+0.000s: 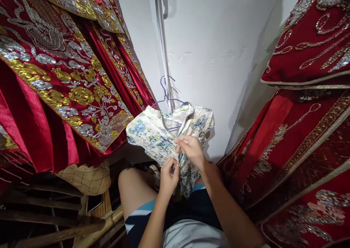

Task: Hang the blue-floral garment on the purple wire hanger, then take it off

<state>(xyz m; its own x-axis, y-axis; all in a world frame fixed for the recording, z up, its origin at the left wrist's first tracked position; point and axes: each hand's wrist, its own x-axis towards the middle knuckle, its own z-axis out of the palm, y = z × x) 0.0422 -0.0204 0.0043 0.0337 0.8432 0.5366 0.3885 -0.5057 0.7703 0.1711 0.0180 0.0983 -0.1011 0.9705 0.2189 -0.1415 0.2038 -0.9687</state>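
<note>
A white shirt (pixel 157 133) with a blue and green floral print hangs on a thin purple hanger (pixel 164 91) in front of me. Its collar is spread and its front edges meet near the middle. My left hand (pixel 170 171) pinches the front edge low down, with thumb and fingertips together. Higher up, just below the collar, my right hand (pixel 190 148) is closed on the same front edge. Any button under the fingertips is too small to make out. The shirt's lower part falls between my knees.
Red garments with gold and silver sequins (pixel 82 95) hang at the left, and more beaded red garments (pixel 295 138) at the right. A white wall (pixel 207 33) stands behind the shirt. Wooden slatted furniture (pixel 90 226) with a phone (pixel 94 203) on it is at lower left.
</note>
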